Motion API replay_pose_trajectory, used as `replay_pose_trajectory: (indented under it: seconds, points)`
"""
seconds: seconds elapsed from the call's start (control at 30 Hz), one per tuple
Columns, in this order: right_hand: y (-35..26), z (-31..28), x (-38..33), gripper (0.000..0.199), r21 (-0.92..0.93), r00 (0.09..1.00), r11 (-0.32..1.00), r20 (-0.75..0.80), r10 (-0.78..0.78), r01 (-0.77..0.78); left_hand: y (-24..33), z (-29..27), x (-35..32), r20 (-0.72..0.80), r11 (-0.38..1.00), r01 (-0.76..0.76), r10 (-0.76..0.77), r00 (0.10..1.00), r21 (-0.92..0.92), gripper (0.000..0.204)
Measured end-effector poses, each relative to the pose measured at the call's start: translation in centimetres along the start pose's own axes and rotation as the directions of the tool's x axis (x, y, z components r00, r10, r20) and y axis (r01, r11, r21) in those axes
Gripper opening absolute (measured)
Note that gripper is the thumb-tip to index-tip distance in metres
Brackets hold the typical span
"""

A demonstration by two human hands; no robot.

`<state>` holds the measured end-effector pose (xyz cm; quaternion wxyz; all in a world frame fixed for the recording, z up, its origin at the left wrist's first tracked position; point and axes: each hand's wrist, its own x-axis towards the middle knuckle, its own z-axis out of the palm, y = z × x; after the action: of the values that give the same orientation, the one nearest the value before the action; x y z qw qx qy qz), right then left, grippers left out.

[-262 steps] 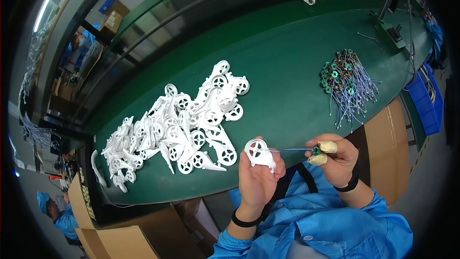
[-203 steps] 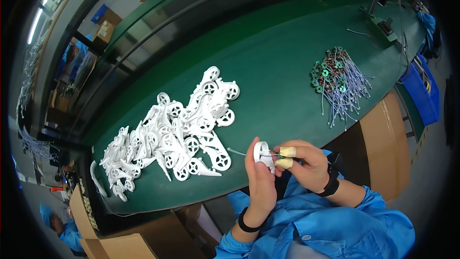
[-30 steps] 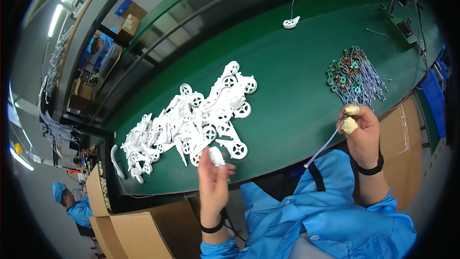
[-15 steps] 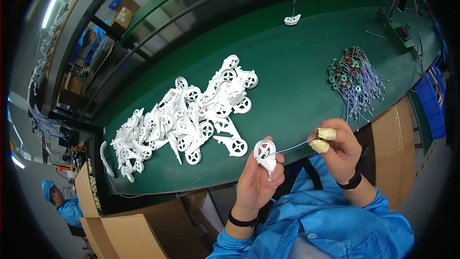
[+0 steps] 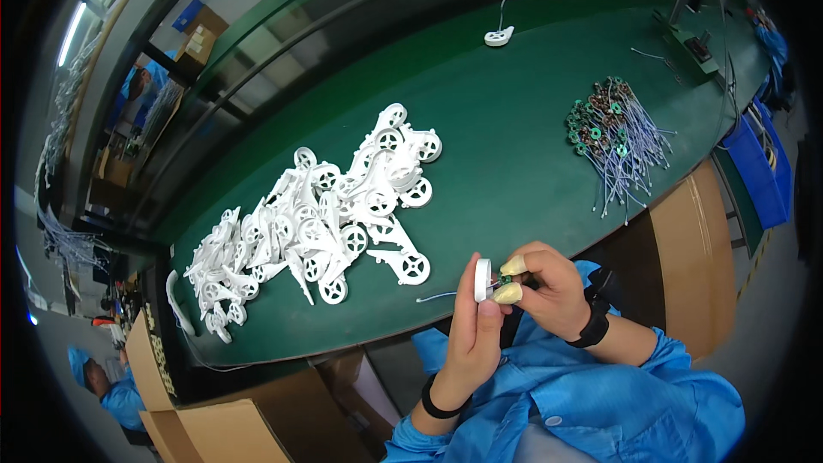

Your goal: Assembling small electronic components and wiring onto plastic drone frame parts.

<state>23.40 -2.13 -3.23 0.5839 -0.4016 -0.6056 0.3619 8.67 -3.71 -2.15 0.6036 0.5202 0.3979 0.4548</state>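
Note:
In front of me at the table's near edge, my left hand [image 5: 467, 336] holds a white plastic housing [image 5: 483, 281] by its round end, turned edge-on. My right hand [image 5: 553, 293], with pale finger cots on thumb and forefinger, pinches a small wired part with a green board [image 5: 505, 280] close against the housing's open side. Its thin blue-white wire [image 5: 437, 297] sticks out to the left beyond the housing. Fingers hide most of the small part. Left of my hands lies a heap of white housings [image 5: 317, 214]; to the right is a pile of wired coil parts [image 5: 613, 133].
One white housing with an upright wire [image 5: 498, 37] sits at the far side of the green table [image 5: 480, 163]. Cardboard boxes [image 5: 699, 266] stand below the near edge, a blue bin [image 5: 763, 167] at the right. A co-worker in blue [image 5: 116, 394] sits at far left.
My right hand has moved left, up to the housing. The housing has turned edge-on. The wire, earlier stretched between both hands, now projects from the housing's left side.

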Motion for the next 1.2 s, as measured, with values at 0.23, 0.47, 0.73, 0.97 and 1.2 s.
replay_pose_trajectory:
  seconds: [0.23,0.47,0.73,0.97,1.2]
  points:
    - [-1.5,0.0,0.3,0.023,0.032,0.99,0.998,0.137,0.043,-0.048,-0.4,-0.2,-0.3,0.008,0.999,0.03,-0.03,1.0,-0.035,0.06]
    - [-1.3,0.3,-0.4,0.024,0.192,0.987,0.969,0.066,0.144,-0.154,0.5,0.8,-0.5,-0.031,0.999,0.001,0.001,1.0,0.049,0.063]
    - [-1.2,0.7,-0.7,0.02,0.157,0.996,0.984,0.011,0.085,-0.086,0.2,1.3,-0.5,-0.045,0.996,-0.055,0.058,0.997,0.065,0.069]
    - [-1.1,0.7,-0.7,0.019,0.248,0.991,0.959,0.01,0.137,-0.135,0.0,1.7,-0.5,-0.056,0.984,-0.096,0.105,0.993,0.151,0.07]
    - [-0.7,-0.1,-0.1,0.023,-0.026,0.998,0.998,0.025,-0.059,0.059,0.5,2.1,-0.8,-0.066,0.983,-0.05,0.063,0.996,0.179,0.069]
